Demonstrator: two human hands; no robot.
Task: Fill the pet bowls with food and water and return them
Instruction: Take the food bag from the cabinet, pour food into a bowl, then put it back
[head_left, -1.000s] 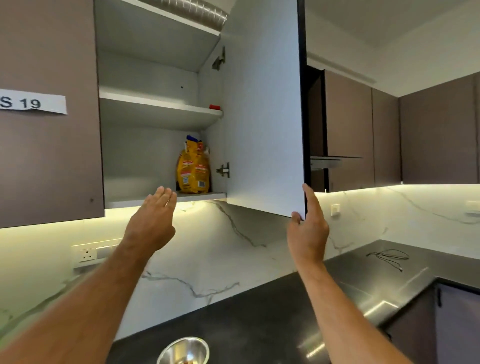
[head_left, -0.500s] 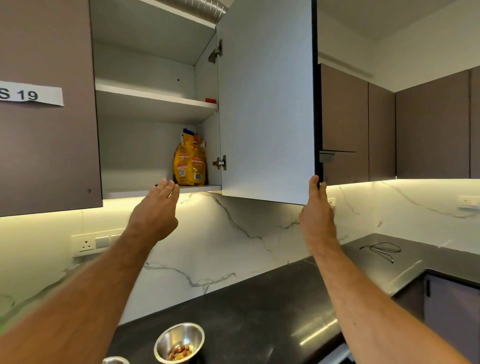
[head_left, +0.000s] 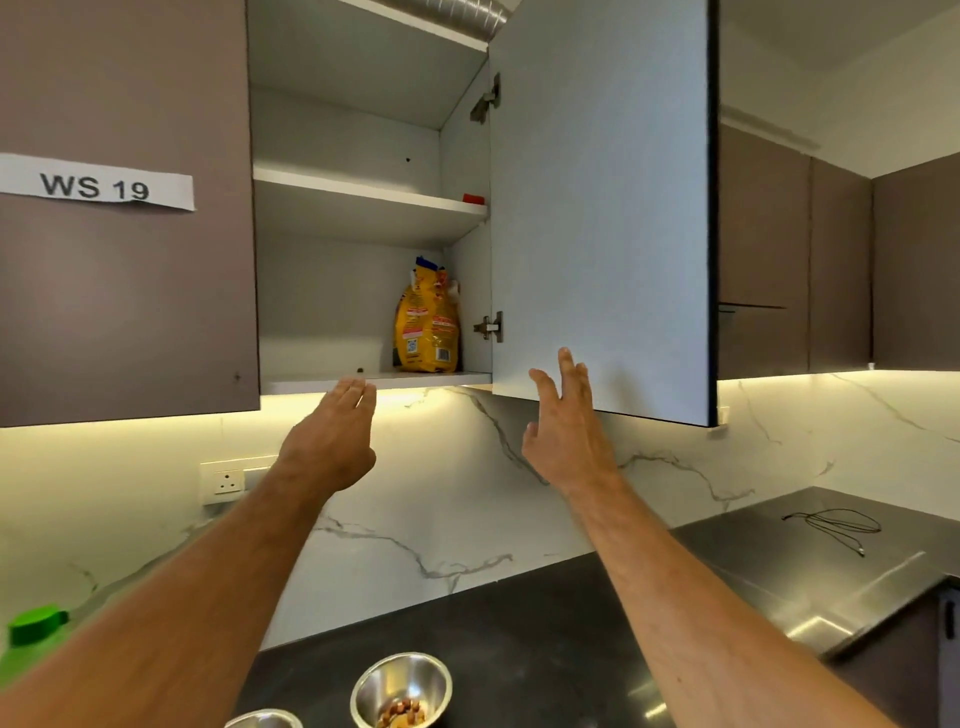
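Both hands raised toward open cabinet (head_left: 363, 291); door (head_left: 602, 208) swung out at 3 o'clock. Left hand (head_left: 330, 447) just below shelf lip, fingers straight and close together, holding nothing. Right hand (head_left: 563, 431) in front of door's lower edge, fingers loosely spread, holding nothing; contact with door not resolvable. Food bag (head_left: 427, 322) upright on bottom shelf (head_left: 322, 384), tucked into right rear corner beside lower hinge (head_left: 489, 326), long axis vertical. From left fingertips: bag at about 1 o'clock, deeper in. From right fingertips: about 10 o'clock, past hinge side of door. Left hand judged nearer with clearer line in; right reach would have to come round door edge. Bowl (head_left: 401, 688) with some kibble on counter (head_left: 519, 623) at 6 o'clock; rim of second bowl (head_left: 265, 719) at frame bottom, contents unseen. Green-capped bottle (head_left: 31, 644) at 8 o'clock. Judged step: reach for bag, or bag already put back and door about to close; cannot tell which. Risk: tall soft bag tipping if grabbed high.
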